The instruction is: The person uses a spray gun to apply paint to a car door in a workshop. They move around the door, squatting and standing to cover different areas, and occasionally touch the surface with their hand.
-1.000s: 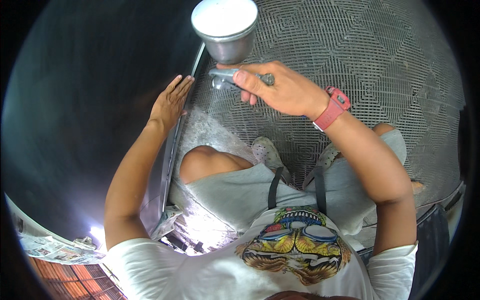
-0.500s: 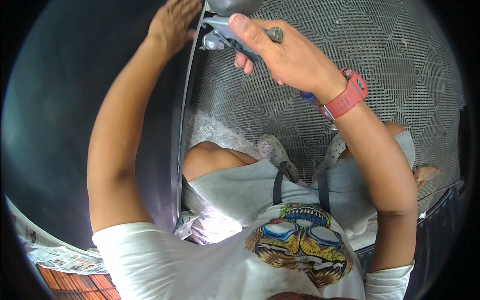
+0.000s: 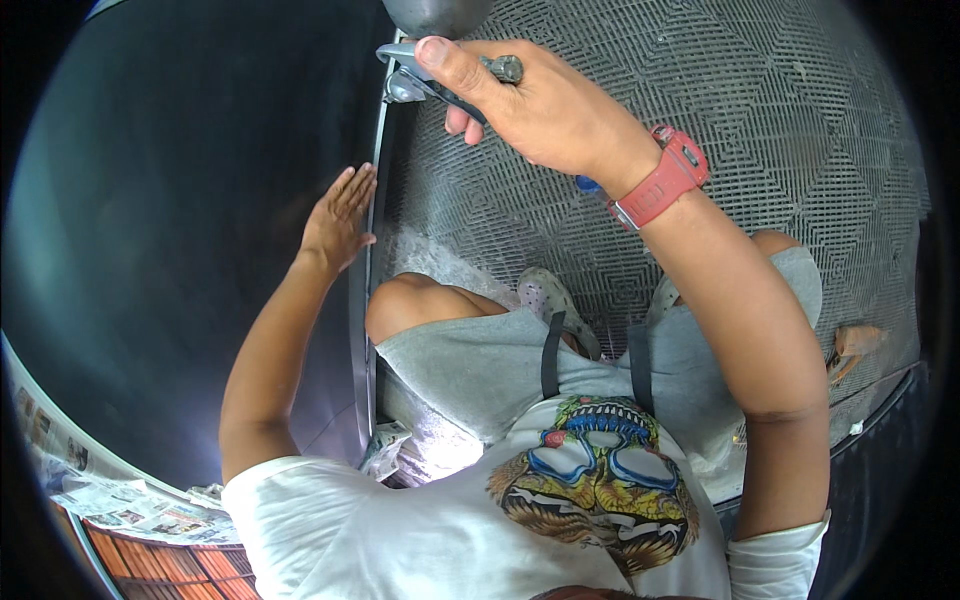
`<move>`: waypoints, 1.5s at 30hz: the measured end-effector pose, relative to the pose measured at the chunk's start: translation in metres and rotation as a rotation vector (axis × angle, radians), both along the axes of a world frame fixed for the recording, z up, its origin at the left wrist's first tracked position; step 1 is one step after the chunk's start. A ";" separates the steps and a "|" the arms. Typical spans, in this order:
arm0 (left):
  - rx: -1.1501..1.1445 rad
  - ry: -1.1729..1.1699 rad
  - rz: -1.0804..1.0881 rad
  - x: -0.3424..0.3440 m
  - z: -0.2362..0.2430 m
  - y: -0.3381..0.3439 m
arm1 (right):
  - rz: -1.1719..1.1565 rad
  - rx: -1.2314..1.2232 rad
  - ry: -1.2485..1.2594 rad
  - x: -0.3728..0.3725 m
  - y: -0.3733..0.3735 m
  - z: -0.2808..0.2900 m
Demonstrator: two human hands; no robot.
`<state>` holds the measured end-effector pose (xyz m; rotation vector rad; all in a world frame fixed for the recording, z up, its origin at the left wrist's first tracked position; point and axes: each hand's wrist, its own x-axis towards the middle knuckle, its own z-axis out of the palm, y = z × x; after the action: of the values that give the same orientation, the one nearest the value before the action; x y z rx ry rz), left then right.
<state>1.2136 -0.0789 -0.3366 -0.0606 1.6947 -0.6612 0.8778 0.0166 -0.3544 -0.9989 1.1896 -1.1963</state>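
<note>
My right hand (image 3: 555, 110) is wrapped round the grip of a grey spray gun (image 3: 405, 86) at the top of the view. The thumb lies along the top of its body. A rounded grey cup (image 3: 440, 12) shows beside the gun, cut off by the upper edge. On the left stands a large dark, smooth panel (image 3: 180, 220) with a pale edge. My left hand (image 3: 338, 222) lies flat against it near that edge, fingers stretched out and holding nothing. The gun's nozzle end points toward the panel's edge, and I cannot tell whether anything sprays from it.
Below is a grey grid-patterned mat floor (image 3: 780, 130). My bent knees are close to the panel. Newspaper sheets (image 3: 140, 512) border the panel at the lower left, with another piece (image 3: 385, 450) by its near corner. A brownish brush-like thing (image 3: 858, 342) lies at the right.
My left hand has slid down the panel toward me, from beside the gun to lower along the edge. My right hand and the spray gun have shifted slightly left.
</note>
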 end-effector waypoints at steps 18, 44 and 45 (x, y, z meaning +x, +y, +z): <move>0.378 1.053 0.662 -0.071 0.034 0.126 | 0.002 -0.020 -0.027 -0.006 0.001 0.001; 0.133 1.515 1.378 -0.121 -0.020 0.135 | 0.097 -0.078 -0.005 -0.005 0.003 0.013; 0.083 1.495 1.140 -0.118 -0.030 0.123 | 0.087 -0.095 0.029 -0.003 0.004 0.013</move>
<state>1.0957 0.0439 -0.3662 -1.6573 2.5400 0.5378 0.8748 0.0205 -0.3418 -1.1308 1.1087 -1.1821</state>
